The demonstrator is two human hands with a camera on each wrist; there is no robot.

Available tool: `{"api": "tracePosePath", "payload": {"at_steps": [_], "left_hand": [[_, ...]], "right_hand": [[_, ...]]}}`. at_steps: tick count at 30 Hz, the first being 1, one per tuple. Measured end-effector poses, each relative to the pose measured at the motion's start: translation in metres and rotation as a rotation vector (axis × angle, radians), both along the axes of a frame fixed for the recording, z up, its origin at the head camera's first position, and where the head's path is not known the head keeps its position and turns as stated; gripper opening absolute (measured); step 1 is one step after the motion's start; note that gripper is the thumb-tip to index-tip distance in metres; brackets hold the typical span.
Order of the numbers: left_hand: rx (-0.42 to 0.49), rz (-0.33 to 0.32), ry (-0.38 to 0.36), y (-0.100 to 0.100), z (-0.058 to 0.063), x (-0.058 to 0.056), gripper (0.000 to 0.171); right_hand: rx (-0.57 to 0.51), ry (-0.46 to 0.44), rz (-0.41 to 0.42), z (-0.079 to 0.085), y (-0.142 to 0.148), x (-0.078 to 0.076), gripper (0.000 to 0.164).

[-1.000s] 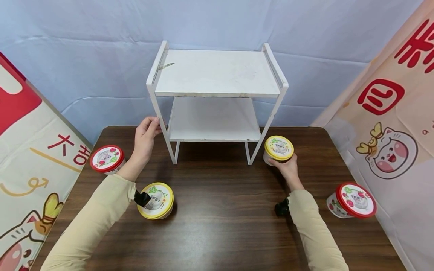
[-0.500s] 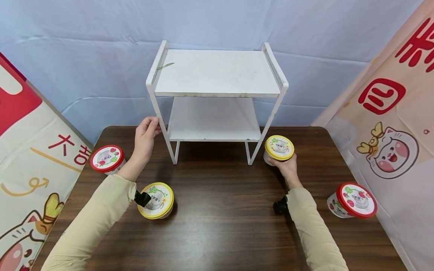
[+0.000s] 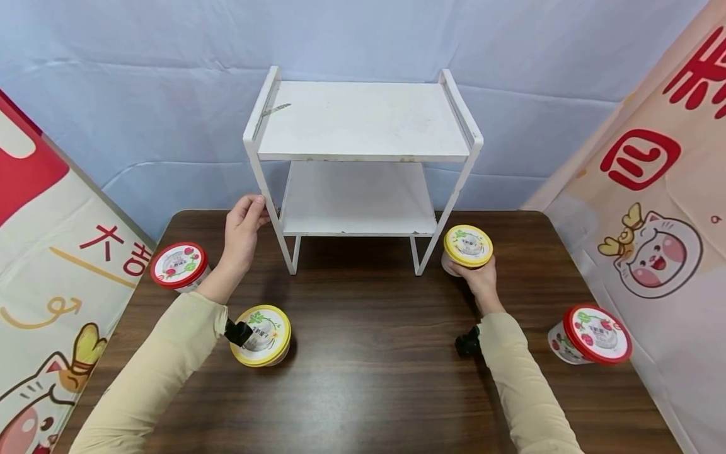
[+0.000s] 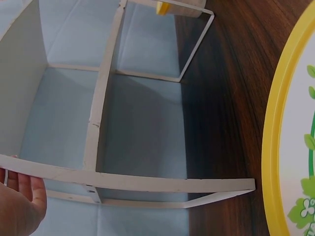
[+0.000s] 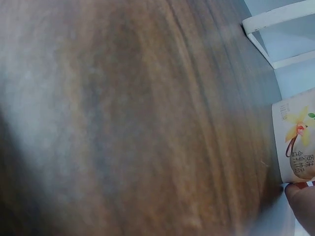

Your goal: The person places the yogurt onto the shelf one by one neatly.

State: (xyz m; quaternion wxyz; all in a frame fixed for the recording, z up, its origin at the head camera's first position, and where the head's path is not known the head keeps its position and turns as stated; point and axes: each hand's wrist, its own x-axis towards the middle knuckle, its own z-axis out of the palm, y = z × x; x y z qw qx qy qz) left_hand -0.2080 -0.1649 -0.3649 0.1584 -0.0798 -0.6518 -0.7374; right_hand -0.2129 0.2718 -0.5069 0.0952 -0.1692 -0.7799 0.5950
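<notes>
Left hand [image 3: 242, 228] grips a white two-tier rack [image 3: 363, 120] at its side; right hand [image 3: 479, 278] holds a round, yellow-lidded white tub [image 3: 468, 245].

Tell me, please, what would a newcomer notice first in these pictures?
Probably the white two-tier rack, standing at the back middle of the dark table, with the left hand gripping its left front upright. Next come a left red-lidded tub and a right red-lidded tub near the table's side edges, a nearer yellow-lidded tub by the left forearm, and a farther yellow-lidded tub gripped by the right hand beside the rack.
</notes>
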Motion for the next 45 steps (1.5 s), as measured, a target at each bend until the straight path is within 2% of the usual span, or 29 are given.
{"api": "tracePosePath", "payload": {"at_steps": [19,27,31,45], "left_hand": [[0.015,0.003,0.002,0.001,0.001,0.001,0.016],[-0.051,0.046,-0.008,0.001,0.001,0.0,0.011],[-0.089,0.045,0.001,0.0,0.001,-0.001,0.01],[-0.118,0.051,0.002,-0.001,0.0,-0.002,0.012]], "right_hand": [[-0.007,-0.006,-0.028,0.0,0.007,0.006,0.096],[-0.003,-0.011,-0.02,0.006,0.012,0.011,0.095],[0.017,-0.008,-0.018,0.01,0.013,0.015,0.093],[0.069,0.008,0.032,0.021,0.018,0.025,0.096]]}}
